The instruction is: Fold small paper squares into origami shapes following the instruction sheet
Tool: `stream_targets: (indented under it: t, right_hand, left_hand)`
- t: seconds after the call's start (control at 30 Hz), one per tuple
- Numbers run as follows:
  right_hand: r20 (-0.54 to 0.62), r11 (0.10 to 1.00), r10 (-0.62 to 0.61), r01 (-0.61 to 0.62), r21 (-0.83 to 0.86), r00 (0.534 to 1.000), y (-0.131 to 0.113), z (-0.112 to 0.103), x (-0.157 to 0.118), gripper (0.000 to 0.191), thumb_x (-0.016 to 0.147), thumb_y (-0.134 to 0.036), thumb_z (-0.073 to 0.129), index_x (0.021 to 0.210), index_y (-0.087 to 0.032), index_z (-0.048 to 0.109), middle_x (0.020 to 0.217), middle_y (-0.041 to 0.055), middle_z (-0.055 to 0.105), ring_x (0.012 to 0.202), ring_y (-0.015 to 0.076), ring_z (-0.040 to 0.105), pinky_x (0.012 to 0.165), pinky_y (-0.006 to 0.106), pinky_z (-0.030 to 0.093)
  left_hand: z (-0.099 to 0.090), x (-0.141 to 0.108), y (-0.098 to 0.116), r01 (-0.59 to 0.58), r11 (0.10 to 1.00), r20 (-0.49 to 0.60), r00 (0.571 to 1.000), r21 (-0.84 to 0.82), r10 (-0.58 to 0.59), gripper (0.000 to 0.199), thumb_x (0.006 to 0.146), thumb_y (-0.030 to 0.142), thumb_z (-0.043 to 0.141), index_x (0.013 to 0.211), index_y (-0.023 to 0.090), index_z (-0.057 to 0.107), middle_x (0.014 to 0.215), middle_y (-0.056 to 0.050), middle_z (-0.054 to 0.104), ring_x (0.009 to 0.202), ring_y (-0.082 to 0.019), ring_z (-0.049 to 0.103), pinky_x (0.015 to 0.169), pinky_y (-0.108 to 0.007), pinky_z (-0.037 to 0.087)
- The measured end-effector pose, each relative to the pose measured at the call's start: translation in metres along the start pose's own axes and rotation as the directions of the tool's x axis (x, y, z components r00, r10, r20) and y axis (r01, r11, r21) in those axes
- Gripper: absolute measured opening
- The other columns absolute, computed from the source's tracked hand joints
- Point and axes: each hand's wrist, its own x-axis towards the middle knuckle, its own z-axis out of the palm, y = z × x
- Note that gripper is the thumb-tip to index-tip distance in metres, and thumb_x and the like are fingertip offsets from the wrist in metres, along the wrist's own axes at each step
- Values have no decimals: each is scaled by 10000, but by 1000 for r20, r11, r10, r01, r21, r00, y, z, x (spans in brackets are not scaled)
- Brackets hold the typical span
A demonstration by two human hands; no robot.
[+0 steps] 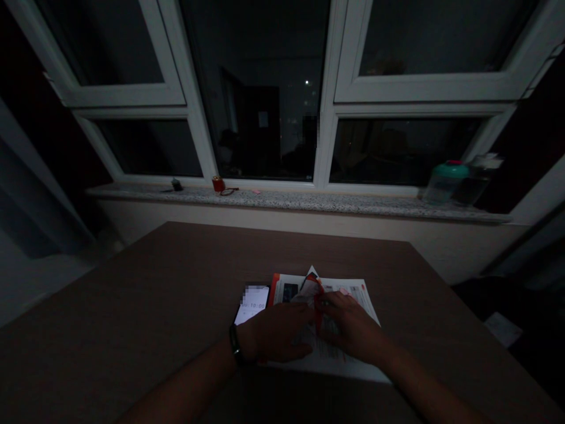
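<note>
In the dim head view, a folded paper piece (310, 288) with red edges and a pointed white tip stands up over printed sheets (353, 365) on the brown table. My left hand (280, 331), with a dark band on its wrist, lies against the piece's left side, fingers reaching toward its middle. From the right, my right hand (348, 321) pinches the red edge between thumb and fingers. A lit phone (252, 305) lies just left of the sheets, partly behind my left wrist. The lower part of the folded piece is hidden between my hands.
The brown table (198, 265) ends before a speckled windowsill (286, 200). On the sill are a small red jar (218, 184), a small dark bottle (176, 185) and a green-lidded container (445, 181). Dark windows rise behind.
</note>
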Motion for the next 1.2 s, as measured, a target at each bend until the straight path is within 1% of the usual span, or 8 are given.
stream_targets:
  t: [0.23, 0.37, 0.5, 0.77, 0.93, 1.07, 1.13, 1.2]
  right_hand:
    - [-15, 999, -3, 2, -47, 1000, 4, 4, 3, 340, 949, -208, 534, 1276, -269, 607, 1305, 79, 597, 1200, 268, 534, 1121, 527, 288]
    - [-35, 997, -30, 27, -76, 999, 2, 4, 3, 295, 966, -192, 507, 1227, -255, 630, 1254, 85, 620, 1141, 258, 560, 1069, 487, 357]
    - [-63, 996, -10, 5, -86, 998, 1, 6, 8, 262, 988, -204, 491, 1194, -241, 649, 1210, 82, 638, 1089, 255, 569, 994, 447, 412]
    - [-84, 996, 26, -33, -81, 996, 3, 11, 13, 235, 942, -164, 545, 1122, -218, 687, 1156, 71, 657, 1080, 243, 563, 996, 415, 398]
    - [-84, 998, 27, -31, -49, 996, 2, 9, 12, 253, 893, -197, 603, 1134, -224, 674, 1188, 70, 642, 1107, 249, 547, 998, 411, 399]
    - [-82, 999, 13, -16, -34, 997, -2, 4, 9, 295, 862, -235, 640, 1156, -232, 665, 1216, 76, 628, 1123, 256, 538, 995, 412, 402]
    - [-82, 1000, 11, -13, -26, 997, -5, 3, 6, 354, 838, -268, 674, 1190, -234, 649, 1221, 81, 623, 1125, 269, 535, 1009, 434, 388]
    - [-69, 1000, 5, -6, -23, 998, -5, 2, 4, 329, 856, -279, 660, 1183, -240, 652, 1198, 81, 632, 1109, 271, 541, 1014, 450, 377]
  left_hand:
    - [-3, 4, 3, -75, 996, 44, 996, 50, 73, 435, 886, 345, 665, 1260, 172, 526, 1290, -112, 576, 1183, -280, 533, 1039, -384, 415]
    - [-3, 4, 2, -85, 994, 82, 993, 74, 79, 423, 900, 360, 656, 1253, 157, 540, 1304, -121, 561, 1220, -295, 497, 1069, -393, 392]
    - [-4, 3, 2, -97, 994, 72, 993, 55, 93, 430, 893, 345, 660, 1262, 163, 538, 1297, -122, 566, 1225, -298, 491, 1082, -404, 376]
    - [-5, 2, 5, -70, 998, 51, 996, 2, 70, 402, 858, 301, 658, 1224, 176, 549, 1243, -113, 582, 1156, -284, 535, 1036, -393, 420]
    - [-4, 2, 3, -85, 996, 47, 995, -4, 85, 471, 842, 291, 673, 1274, 163, 538, 1290, -132, 565, 1210, -298, 516, 1053, -398, 418]
    - [-4, 3, 0, -112, 994, 32, 993, -1, 112, 436, 847, 273, 656, 1261, 172, 562, 1330, -128, 556, 1248, -303, 494, 1080, -412, 393]
    - [-5, 3, 0, -121, 992, 33, 992, -24, 122, 438, 828, 248, 659, 1251, 179, 566, 1299, -107, 587, 1221, -293, 513, 1077, -405, 393]
    - [-7, 3, 1, -125, 991, 50, 991, -44, 127, 429, 805, 231, 666, 1223, 184, 580, 1235, -87, 626, 1167, -284, 544, 1047, -391, 415]
